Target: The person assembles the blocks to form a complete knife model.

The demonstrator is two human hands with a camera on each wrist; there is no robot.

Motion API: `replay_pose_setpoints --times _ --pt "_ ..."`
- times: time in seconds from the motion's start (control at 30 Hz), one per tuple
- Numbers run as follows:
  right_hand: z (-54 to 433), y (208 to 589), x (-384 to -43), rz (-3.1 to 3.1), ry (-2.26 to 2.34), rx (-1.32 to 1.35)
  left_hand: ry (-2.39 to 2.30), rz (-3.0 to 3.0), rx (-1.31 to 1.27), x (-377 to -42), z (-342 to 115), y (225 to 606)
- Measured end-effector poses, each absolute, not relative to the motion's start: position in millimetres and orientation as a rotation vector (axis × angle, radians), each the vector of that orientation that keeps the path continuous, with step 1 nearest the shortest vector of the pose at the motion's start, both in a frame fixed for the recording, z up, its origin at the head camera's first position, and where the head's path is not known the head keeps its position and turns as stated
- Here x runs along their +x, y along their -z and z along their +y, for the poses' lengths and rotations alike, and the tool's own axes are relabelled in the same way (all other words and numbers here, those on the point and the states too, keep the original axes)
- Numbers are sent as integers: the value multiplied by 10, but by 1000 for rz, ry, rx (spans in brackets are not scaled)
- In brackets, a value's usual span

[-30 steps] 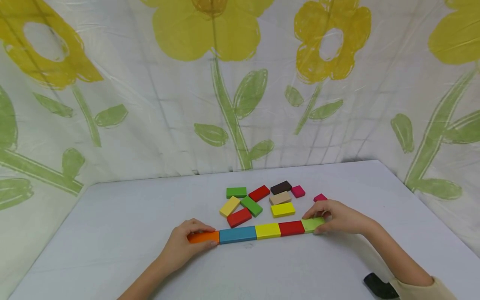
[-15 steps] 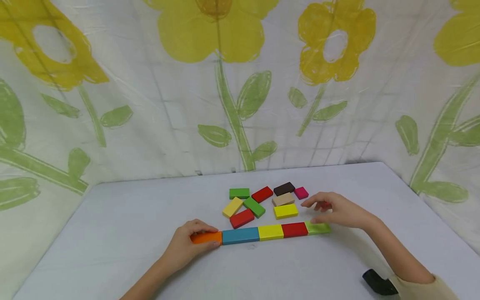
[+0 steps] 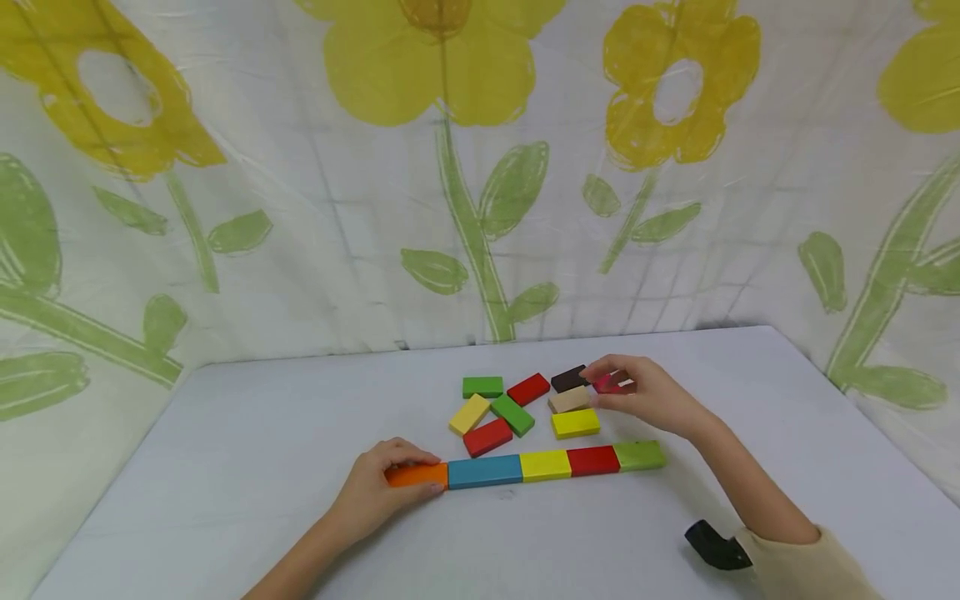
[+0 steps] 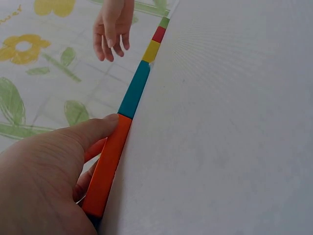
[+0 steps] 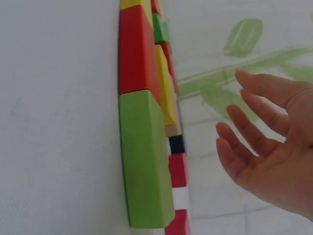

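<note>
Head view: on a white bench [image 3: 187, 500], the left hand [image 3: 386, 483] pinches an orange block [image 3: 416, 476] ending a row of blocks [image 3: 534, 467]; the right hand [image 3: 645, 392] hovers by scattered blocks [image 3: 512, 415], partly hiding a pink block [image 3: 604, 384]. A sleeve [image 3: 802, 562] overlaps a black object [image 3: 712, 546].

Left wrist: a dark patch [image 4: 93, 221] past the orange block is unclear.

Right wrist: the right grip is released, fingers loosely bent; a light green block [image 5: 143, 161] partly covers pink blocks.

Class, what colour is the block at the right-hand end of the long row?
Light green; the end block shows best in the right wrist view.
</note>
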State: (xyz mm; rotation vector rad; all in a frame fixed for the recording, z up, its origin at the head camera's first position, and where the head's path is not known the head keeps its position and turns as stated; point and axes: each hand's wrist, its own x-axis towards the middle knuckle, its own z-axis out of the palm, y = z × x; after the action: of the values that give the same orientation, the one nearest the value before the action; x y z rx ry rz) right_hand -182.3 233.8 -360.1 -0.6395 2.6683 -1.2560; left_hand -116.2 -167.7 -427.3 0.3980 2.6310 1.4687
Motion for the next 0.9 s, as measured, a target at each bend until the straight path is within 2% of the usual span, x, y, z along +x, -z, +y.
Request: replay_pose_setpoints --times 0.53,0.9 --pt "2178 3905 -1840 2612 1279 -372 -1449 2641 358 -1166 -1660 4238" --pt "2198 3972 -1817 2590 1233 -445 -1452 2645 379 -1170 -1664 4263"
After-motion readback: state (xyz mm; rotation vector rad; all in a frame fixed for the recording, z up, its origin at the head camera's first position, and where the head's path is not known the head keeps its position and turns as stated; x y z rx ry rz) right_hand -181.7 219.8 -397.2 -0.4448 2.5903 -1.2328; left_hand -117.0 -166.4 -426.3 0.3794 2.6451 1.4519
